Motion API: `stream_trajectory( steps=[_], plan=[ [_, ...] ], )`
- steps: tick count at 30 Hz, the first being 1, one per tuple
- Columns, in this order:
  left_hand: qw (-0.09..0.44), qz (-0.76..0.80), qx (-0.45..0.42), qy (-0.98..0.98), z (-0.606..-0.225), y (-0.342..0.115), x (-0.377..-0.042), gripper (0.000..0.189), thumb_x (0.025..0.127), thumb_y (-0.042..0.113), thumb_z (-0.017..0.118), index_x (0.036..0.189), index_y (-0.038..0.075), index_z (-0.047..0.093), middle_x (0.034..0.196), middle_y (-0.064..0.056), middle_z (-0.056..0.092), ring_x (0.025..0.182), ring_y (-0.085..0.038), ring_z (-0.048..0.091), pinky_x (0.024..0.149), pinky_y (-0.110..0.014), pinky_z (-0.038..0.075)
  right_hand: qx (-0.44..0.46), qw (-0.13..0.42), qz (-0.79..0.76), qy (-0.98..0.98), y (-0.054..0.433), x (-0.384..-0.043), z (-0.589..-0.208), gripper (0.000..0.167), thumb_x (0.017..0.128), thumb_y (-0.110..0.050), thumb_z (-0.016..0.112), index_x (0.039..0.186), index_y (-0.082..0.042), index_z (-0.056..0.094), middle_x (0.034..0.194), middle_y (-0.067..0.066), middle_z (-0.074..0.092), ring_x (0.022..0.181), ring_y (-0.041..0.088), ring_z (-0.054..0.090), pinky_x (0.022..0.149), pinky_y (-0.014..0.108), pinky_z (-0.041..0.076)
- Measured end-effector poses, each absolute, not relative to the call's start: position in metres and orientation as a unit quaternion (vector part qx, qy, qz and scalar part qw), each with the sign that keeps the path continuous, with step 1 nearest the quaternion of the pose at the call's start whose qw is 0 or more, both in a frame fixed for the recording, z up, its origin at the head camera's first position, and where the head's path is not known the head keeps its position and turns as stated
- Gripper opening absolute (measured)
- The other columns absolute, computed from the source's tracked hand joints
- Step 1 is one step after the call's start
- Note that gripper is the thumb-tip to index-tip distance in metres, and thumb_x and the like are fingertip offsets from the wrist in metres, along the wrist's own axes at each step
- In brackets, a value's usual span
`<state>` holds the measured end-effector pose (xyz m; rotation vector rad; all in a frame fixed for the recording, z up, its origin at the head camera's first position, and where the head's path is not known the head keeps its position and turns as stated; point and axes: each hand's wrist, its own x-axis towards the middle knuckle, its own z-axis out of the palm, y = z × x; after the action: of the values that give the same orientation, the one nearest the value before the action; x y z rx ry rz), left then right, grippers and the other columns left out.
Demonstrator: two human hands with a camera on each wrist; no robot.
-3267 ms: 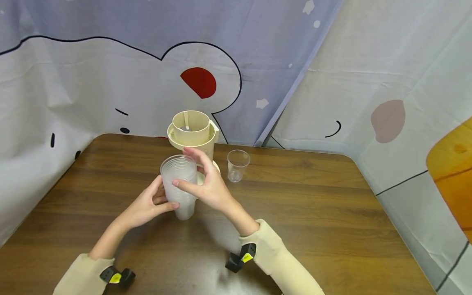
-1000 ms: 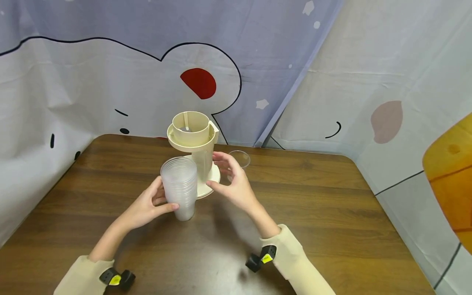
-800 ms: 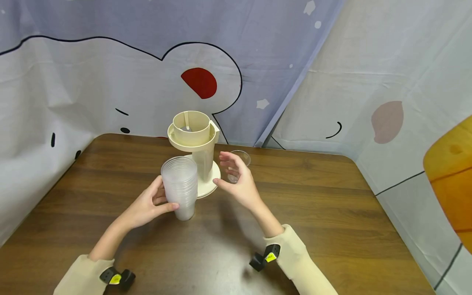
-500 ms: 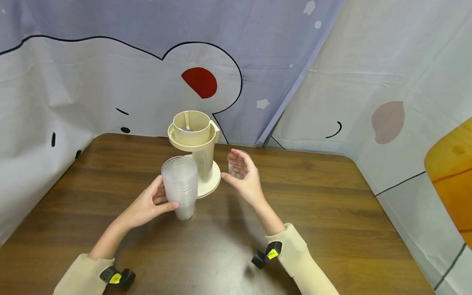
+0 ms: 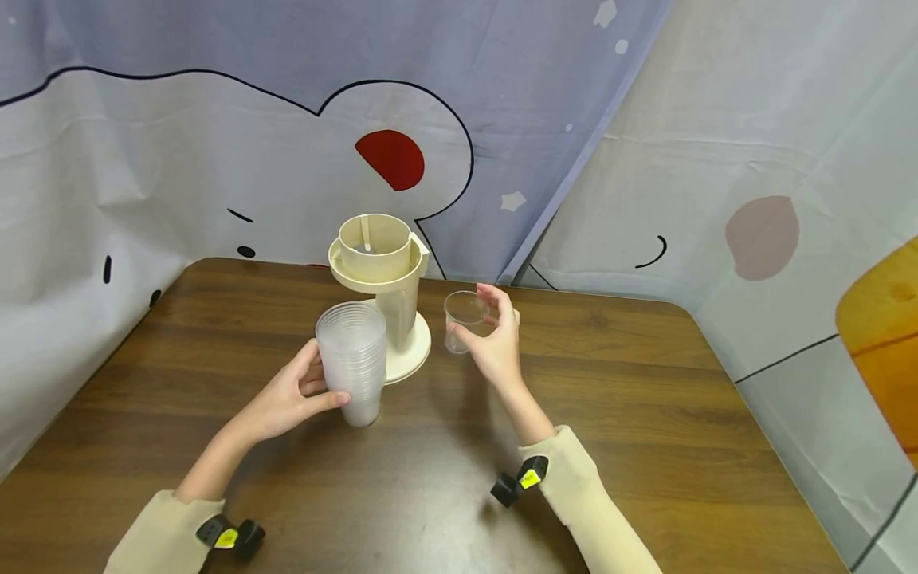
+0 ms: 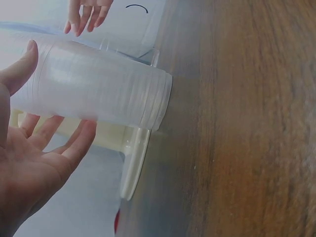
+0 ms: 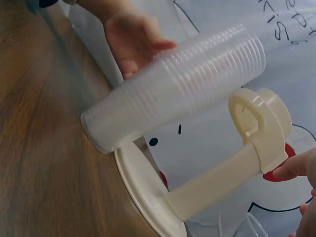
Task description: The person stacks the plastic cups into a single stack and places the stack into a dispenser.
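Observation:
A tall stack of clear plastic cups (image 5: 351,351) stands upright on the table, and my left hand (image 5: 283,402) grips it from the left, thumb in front and fingers behind. In the left wrist view the thumb and fingers lie on either side of the stacked cups (image 6: 98,81). One single clear plastic cup (image 5: 462,309) stands farther back on the right. My right hand (image 5: 498,343) is around its near right side, fingers loosely bent and thumb apart from them. The left wrist view shows the right hand (image 6: 89,15) above that cup, its fingertips apart from it.
Behind the stack stands a cream plastic holder (image 5: 394,307) with a round base, an upright column and a ring-shaped top holding a cylinder. The brown wooden table (image 5: 610,414) ends at a printed curtain (image 5: 272,167) at the back.
My right hand has left the cup stack, passed the cream holder and moved right to the single cup. My left hand keeps its grip on the stack.

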<state>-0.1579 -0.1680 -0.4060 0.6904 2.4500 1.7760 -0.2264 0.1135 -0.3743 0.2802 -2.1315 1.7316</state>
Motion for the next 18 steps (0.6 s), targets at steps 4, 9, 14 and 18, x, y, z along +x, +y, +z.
stream_trajectory(
  steps=[4,9,14,18],
  plan=[
    [0.018,0.571,0.223,0.790,-0.407,-0.168,-0.159,0.074,0.084,0.005,0.072,0.143,0.002,0.027,0.131,-0.021,0.048,0.107,0.004,0.056,0.090,-0.029,0.053,0.091,0.195,0.605,-0.766,0.116,-0.232,-0.377,0.064,0.068,0.000,0.079,0.126,-0.005,0.053,0.126,0.016,0.056,0.121,0.029,0.039,0.099,0.052,0.037],
    [0.018,0.572,0.222,0.789,-0.407,-0.168,-0.159,0.074,0.085,0.005,0.072,0.143,0.002,0.027,0.131,-0.021,0.048,0.108,0.004,0.056,0.090,-0.029,0.053,0.076,0.188,0.607,-0.769,0.118,-0.238,-0.381,0.066,0.068,0.001,0.079,0.127,-0.004,0.051,0.128,0.016,0.055,0.121,0.030,0.040,0.100,0.050,0.037],
    [0.020,0.575,0.222,0.787,-0.408,-0.168,-0.159,0.073,0.085,0.005,0.072,0.142,0.001,0.027,0.130,-0.021,0.048,0.108,0.004,0.056,0.090,-0.027,0.053,0.054,0.174,0.619,-0.764,0.120,-0.244,-0.387,0.072,0.067,0.001,0.081,0.131,-0.005,0.048,0.130,0.016,0.052,0.125,0.030,0.040,0.103,0.046,0.037],
    [0.019,0.576,0.221,0.787,-0.408,-0.168,-0.159,0.072,0.084,0.005,0.072,0.141,0.000,0.028,0.130,-0.021,0.048,0.107,0.004,0.056,0.090,-0.024,0.053,0.045,0.146,0.641,-0.752,0.121,-0.249,-0.390,0.076,0.067,0.003,0.080,0.134,-0.003,0.045,0.136,0.017,0.049,0.131,0.032,0.041,0.111,0.045,0.033]
  ],
)
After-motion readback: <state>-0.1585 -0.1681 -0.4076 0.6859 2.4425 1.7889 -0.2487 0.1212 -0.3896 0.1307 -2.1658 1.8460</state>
